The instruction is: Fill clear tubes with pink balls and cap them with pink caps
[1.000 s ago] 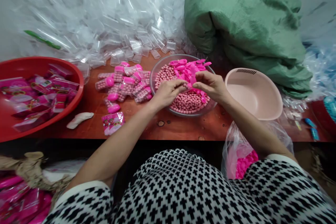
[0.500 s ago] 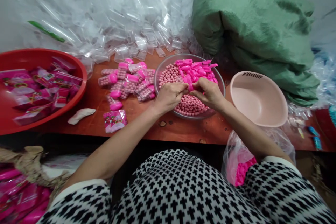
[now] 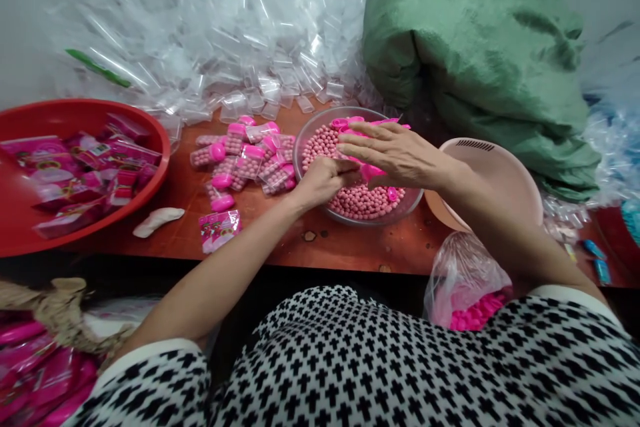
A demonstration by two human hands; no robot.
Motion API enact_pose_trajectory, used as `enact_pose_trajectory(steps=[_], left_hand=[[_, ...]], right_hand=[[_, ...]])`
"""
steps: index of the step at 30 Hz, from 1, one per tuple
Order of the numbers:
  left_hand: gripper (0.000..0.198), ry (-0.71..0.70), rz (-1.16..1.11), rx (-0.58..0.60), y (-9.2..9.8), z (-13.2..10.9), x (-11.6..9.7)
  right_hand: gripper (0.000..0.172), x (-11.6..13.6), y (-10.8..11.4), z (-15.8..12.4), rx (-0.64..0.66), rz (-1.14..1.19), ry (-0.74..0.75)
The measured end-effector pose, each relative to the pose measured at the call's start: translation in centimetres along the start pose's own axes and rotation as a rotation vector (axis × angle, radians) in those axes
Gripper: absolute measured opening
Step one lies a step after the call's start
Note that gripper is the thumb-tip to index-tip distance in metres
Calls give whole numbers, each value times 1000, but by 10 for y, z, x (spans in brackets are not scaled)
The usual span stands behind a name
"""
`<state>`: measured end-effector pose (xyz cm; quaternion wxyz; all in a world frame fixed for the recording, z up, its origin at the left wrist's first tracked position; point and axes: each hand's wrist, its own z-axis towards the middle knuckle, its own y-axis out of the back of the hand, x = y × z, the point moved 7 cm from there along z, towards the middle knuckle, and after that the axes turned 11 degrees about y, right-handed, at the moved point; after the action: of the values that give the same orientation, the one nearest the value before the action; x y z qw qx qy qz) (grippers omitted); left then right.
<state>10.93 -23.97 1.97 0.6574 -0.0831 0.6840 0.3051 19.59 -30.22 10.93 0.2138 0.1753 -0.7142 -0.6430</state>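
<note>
Left hand (image 3: pixel 325 181): fingers curled in and drawn together above the near part of the bowl; whether they pinched anything could not be told. Right hand (image 3: pixel 393 153): spread nearly flat, palm down, fingers extended toward the left hand, over the bowl's contents.

One round, clear plastic bowl (image 3: pixel 319 119), on a red-brown wooden tabletop (image 3: pixel 350 250), beneath both hands. Contents: small round pink beads (image 3: pixel 367 205); a heap of bright pink plastic pieces (image 3: pixel 343 123), partly hidden by the right hand.

Left of the bowl: a cluster of clear, pink-capped tubes filled with beads (image 3: pixel 250 160), lying at various angles; nearer the edge, one flat, pink printed packet (image 3: pixel 220 230).

Far left: one large, round red basin (image 3: pixel 15 207), which held glossy pink packages (image 3: pixel 93 153).

Right: one pale pink plastic tub (image 3: pixel 507 180), partly behind the right forearm.

Behind: a large mound of clear plastic pieces (image 3: pixel 215 27); beside it, one bulky green woven sack (image 3: pixel 475 47).
</note>
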Motion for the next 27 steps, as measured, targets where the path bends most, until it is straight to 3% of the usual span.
enact_pose_trajectory(steps=[2, 6, 12, 19, 21, 24, 27], left_hand=[[26, -9, -40, -61, 7, 1, 1], [28, 9, -172, -94, 15, 3, 2], [20, 100, -287, -170, 17, 6, 9], [12, 113, -568, -151, 15, 8, 14], [10, 115, -614, -144, 14, 8, 12], [9, 102, -648, -197, 16, 10, 10], [14, 58, -665, -307, 35, 9, 13]], right_hand=[[54, 0, -1, -1, -7, -41, -2], [50, -9, -17, -10, -216, -42, -182], [95, 0, -51, -6, -447, -71, -217], [77, -8, -65, 7, -449, -190, -323], [78, -10, -65, 9, -416, -188, -349], [84, -11, -54, 11, -418, -135, -262], [96, -22, -36, 5, -474, -27, -186]])
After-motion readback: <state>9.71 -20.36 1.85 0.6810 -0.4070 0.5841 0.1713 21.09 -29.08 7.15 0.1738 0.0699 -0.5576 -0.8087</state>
